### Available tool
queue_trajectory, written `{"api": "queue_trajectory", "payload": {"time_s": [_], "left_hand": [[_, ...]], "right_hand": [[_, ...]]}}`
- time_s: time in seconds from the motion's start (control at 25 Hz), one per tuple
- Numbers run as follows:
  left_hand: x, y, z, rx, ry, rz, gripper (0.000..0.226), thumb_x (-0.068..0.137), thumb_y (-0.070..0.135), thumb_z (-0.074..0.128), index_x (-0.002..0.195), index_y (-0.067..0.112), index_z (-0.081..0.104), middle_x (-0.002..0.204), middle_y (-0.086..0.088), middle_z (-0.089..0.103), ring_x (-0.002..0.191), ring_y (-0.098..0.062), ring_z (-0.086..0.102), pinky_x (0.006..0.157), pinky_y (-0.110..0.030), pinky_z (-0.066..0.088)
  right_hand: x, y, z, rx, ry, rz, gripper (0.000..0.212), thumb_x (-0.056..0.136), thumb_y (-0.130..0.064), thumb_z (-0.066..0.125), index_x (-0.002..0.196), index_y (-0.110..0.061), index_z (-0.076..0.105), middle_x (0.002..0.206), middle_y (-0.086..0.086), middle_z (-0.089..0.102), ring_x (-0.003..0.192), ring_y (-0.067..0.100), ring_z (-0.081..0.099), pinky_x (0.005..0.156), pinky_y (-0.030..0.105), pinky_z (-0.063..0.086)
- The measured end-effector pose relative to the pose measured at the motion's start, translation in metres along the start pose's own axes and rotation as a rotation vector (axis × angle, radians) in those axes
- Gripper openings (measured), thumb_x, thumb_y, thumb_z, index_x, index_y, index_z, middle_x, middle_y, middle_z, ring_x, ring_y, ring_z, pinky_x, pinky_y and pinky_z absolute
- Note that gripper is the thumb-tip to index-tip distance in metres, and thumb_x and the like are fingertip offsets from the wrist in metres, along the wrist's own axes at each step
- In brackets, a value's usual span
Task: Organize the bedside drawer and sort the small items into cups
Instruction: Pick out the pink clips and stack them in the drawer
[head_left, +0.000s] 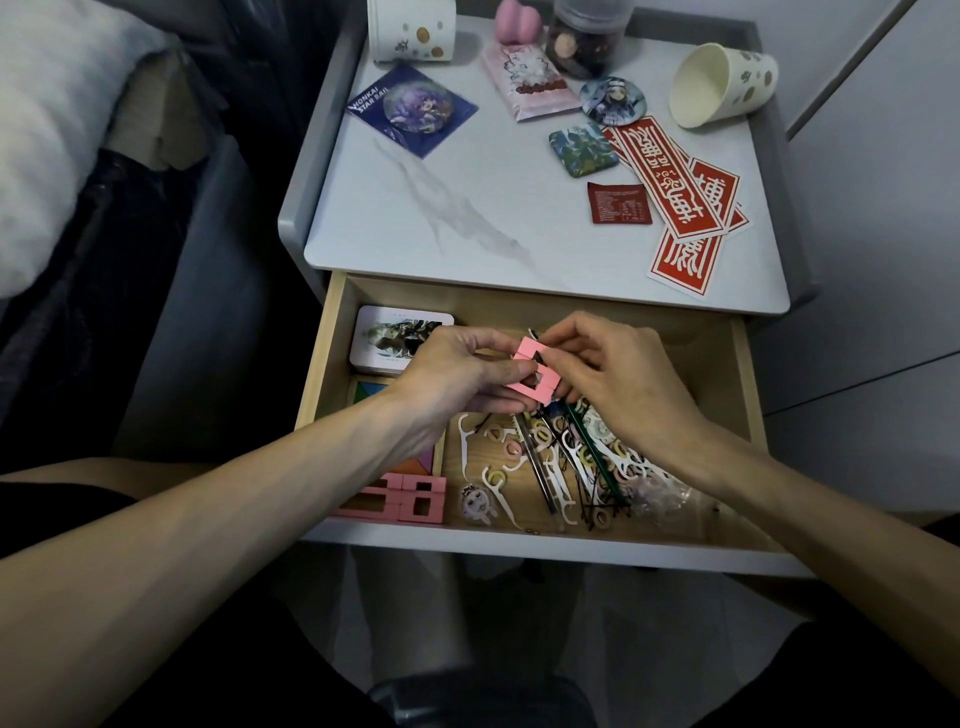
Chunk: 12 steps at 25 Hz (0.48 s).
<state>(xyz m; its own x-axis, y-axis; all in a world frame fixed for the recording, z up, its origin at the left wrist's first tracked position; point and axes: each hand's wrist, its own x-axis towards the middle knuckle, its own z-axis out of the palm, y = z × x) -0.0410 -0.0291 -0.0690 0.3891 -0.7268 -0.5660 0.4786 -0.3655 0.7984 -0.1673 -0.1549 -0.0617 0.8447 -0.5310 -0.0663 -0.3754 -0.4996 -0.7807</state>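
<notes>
The wooden bedside drawer stands pulled open below me. Over its middle, my left hand and my right hand both pinch a pink piece with square holes. More pink blocks lie at the drawer's front left. A heap of white floss picks, hair ties and pens covers the drawer floor under my right hand. One paper cup lies on its side at the nightstand's back right. Another cup stands at the back left.
In the drawer's back left lies a white card tin, with a coloured puzzle tray in front of it. On the nightstand top lie badges, red stickers, a pink packet and a jar. A bed is at the left.
</notes>
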Motion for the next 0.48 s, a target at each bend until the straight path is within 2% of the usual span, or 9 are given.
{"api": "queue_trajectory", "payload": {"time_s": [0.12, 0.24, 0.36, 0.48], "left_hand": [[-0.0008, -0.0009, -0.0005, -0.021, -0.001, -0.014, 0.021, 0.087, -0.002, 0.067, 0.108, 0.0, 0.067, 0.091, -0.022, 0.074, 0.065, -0.023, 0.073, 0.06, -0.023, 0.06], [-0.0006, 0.0007, -0.002, -0.047, 0.0, -0.024, 0.021, 0.087, -0.002, 0.066, 0.108, -0.001, 0.067, 0.089, -0.021, 0.074, 0.065, -0.022, 0.073, 0.06, -0.023, 0.06], [0.0008, 0.0047, -0.0044, -0.058, 0.008, -0.03, 0.022, 0.086, -0.002, 0.067, 0.108, -0.002, 0.068, 0.086, -0.017, 0.074, 0.064, -0.021, 0.072, 0.06, -0.023, 0.06], [0.0015, 0.0067, -0.007, -0.065, 0.017, -0.028, 0.022, 0.087, -0.002, 0.067, 0.109, -0.004, 0.067, 0.087, -0.017, 0.074, 0.065, -0.021, 0.072, 0.061, -0.024, 0.061]], "right_hand": [[-0.0016, -0.0012, -0.0013, -0.054, -0.02, -0.036, 0.022, 0.092, -0.022, 0.069, 0.112, -0.018, 0.073, 0.086, -0.008, 0.074, 0.071, 0.002, 0.069, 0.073, 0.03, 0.061], [-0.003, -0.0027, -0.0028, -0.093, -0.055, -0.059, 0.033, 0.088, -0.024, 0.072, 0.121, -0.022, 0.07, 0.091, -0.012, 0.072, 0.078, -0.001, 0.068, 0.077, 0.024, 0.058], [-0.0016, -0.0022, -0.0009, -0.223, -0.093, -0.118, 0.053, 0.084, -0.026, 0.076, 0.134, -0.017, 0.06, 0.108, -0.006, 0.068, 0.087, 0.003, 0.063, 0.084, 0.019, 0.053], [-0.0007, -0.0003, 0.0017, -0.324, -0.14, -0.17, 0.068, 0.083, -0.033, 0.076, 0.143, -0.013, 0.05, 0.124, -0.001, 0.06, 0.105, 0.01, 0.056, 0.094, 0.024, 0.047]]}}
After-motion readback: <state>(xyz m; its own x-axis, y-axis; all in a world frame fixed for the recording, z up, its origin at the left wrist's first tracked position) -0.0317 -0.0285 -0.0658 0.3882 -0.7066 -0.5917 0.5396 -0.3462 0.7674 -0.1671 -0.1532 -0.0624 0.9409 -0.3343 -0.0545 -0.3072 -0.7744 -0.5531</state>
